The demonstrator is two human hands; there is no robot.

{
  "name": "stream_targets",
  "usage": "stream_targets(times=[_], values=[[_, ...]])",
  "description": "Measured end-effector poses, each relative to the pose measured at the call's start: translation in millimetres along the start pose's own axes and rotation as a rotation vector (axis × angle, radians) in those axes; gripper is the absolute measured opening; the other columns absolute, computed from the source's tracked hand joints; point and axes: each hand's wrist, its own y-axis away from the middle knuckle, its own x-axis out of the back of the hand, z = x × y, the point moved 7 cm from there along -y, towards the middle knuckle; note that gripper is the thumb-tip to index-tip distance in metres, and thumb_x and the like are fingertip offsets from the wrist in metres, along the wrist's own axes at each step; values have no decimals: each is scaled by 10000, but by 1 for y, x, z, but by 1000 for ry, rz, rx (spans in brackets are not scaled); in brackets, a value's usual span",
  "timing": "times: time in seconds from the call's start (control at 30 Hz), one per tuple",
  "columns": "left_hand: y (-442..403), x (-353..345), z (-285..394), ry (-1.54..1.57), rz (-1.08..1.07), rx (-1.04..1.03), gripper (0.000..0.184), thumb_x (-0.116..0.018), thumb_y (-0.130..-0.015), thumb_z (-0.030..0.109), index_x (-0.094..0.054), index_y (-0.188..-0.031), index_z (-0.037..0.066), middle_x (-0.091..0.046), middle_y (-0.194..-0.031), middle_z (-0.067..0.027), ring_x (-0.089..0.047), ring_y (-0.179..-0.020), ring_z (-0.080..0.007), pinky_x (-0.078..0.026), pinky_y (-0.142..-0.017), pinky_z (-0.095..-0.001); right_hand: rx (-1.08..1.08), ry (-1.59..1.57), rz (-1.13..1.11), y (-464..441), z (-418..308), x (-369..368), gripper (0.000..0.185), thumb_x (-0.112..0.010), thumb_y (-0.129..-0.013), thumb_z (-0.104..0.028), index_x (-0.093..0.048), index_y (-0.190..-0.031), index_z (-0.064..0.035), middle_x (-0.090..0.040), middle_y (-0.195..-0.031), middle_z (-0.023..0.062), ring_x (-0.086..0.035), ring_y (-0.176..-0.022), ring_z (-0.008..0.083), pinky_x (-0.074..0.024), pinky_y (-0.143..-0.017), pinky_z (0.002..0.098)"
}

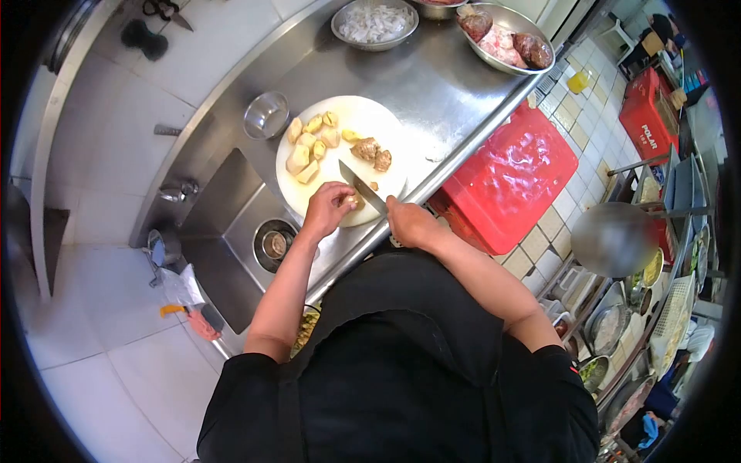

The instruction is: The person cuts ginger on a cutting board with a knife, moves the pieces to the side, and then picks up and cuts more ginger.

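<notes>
On the round white cutting board (363, 112), my left hand (327, 208) has its fingers closed around a small piece of ginger (353, 202). My right hand (413, 222) grips the handle of a knife (360, 185), whose blade points away over the board, beside the held piece. Peeled yellow ginger pieces (298, 160) lie in a group at the board's left side. Unpeeled brown ginger (366, 149) sits farther right, past the knife tip. A small brown scrap (373, 186) rests near the blade.
A small metal bowl (267, 116) stands left of the board, by the sink (220, 224). Toward the back are a bowl of white shreds (376, 25) and a bowl of meat (505, 46). A red plastic container (509, 177) stands beyond the counter's right edge.
</notes>
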Motion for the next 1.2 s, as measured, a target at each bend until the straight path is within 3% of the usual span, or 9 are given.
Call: stream_targets(times=[0.13,0.27,0.33,0.53,0.73,0.93,1.2], values=[[10,10,-7,-30,-38,-66,319,-830,-865,-2,-781,-1173,61,-712,-1358,-117,-677,-1267,-257,-515,-1133,-364,-14,-52,39,22,6,6,249,-510,-1058,-136,-524,-1223,51,-731,-993,334,-712,-986,524,-537,-869,620],[11,6,-8,3,-26,-41,285,-820,-914,5,-757,-1190,38,-686,-1393,-138,-644,-1333,-239,-492,-1171,-380,20,-51,151,41,3,19,250,-498,-1077,-161,-528,-1220,42,-725,-928,315,-711,-940,512,-534,-833,631],[7,5,-14,51,33,-3,261,-844,-911,79,-751,-1149,20,-735,-1209,-124,-718,-1184,-227,-565,-1047,-359,19,-43,166,46,2,21,237,-491,-1072,-146,-534,-1212,41,-724,-900,306,-713,-914,508,-535,-814,634],[10,4,-11,-50,106,76,328,-859,-940,131,-721,-1211,10,-781,-1105,-96,-746,-1022,-185,-585,-975,-336,80,89,169,56,-12,16,243,-473,-1039,-100,-561,-1214,44,-731,-840,264,-736,-828,467,-567,-742,595],[7,4,3,-190,105,116,327,-865,-931,125,-729,-1202,5,-798,-1078,-112,-757,-1006,-193,-595,-942,-348,128,85,161,62,-20,17,265,-498,-1039,-97,-543,-1251,57,-704,-859,248,-712,-833,480,-549,-725,605],[4,4,-2,-107,69,196,320,-874,-924,122,-734,-1186,3,-801,-1093,-111,-755,-1015,-184,-593,-939,-338,148,99,153,45,-18,14,280,-517,-987,-38,-539,-1252,50,-735,-867,258,-740,-849,462,-572,-755,590],[3,4,-18,-47,21,143,312,-862,-925,111,-742,-1205,41,-790,-1146,-89,-737,-1067,-208,-567,-998,-354,-7,71,7,5,-10,6,224,-522,-1000,-52,-521,-1208,31,-734,-922,309,-737,-956,497,-565,-831,605]])
